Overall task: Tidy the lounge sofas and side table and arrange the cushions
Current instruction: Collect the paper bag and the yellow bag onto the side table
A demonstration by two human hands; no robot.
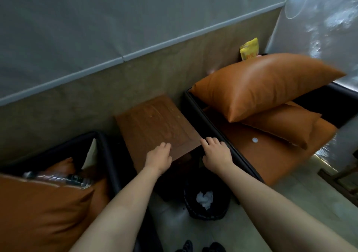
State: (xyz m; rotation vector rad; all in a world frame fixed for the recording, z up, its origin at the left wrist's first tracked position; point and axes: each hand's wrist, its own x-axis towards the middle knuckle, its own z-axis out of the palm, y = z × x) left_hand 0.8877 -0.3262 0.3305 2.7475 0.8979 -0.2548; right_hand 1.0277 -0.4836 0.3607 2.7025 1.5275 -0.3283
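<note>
- Table (155,120): wood top bare, so I judge that part of the tidy done or nearly so.
- Left hand (158,156): released, fingers laid flat over the table's near edge, holding nothing.
- Right hand (216,152): also slack, fingers resting at the table's near right corner, against the arm of the right sofa (271,155). No grasp that I can see.
- Right sofa: two cushions stacked crooked at the back. The top cushion (267,85) sits tilted over the lower cushion (286,124). Not arranged yet.
- White cap (255,140) lies loose mid-seat, just in front of the lower cushion. Yellow packet (249,49) stands behind the top cushion at the back corner. Both still to clear.
- Left sofa (104,145): a cushion (38,213) lies slumped at its near end, with a shiny plastic item (58,178) on the cushion's far edge. I cannot tell whether that is a bottle or a wrapper.
- Bin (193,215): on the floor (271,203) below the table's near edge, with crumpled tissue (205,198) inside.
- Estimate: about halfway, with litter and cushions left.
- Room: dim. The table backs onto a tan wall (96,97), and there is glare at upper right.
</note>
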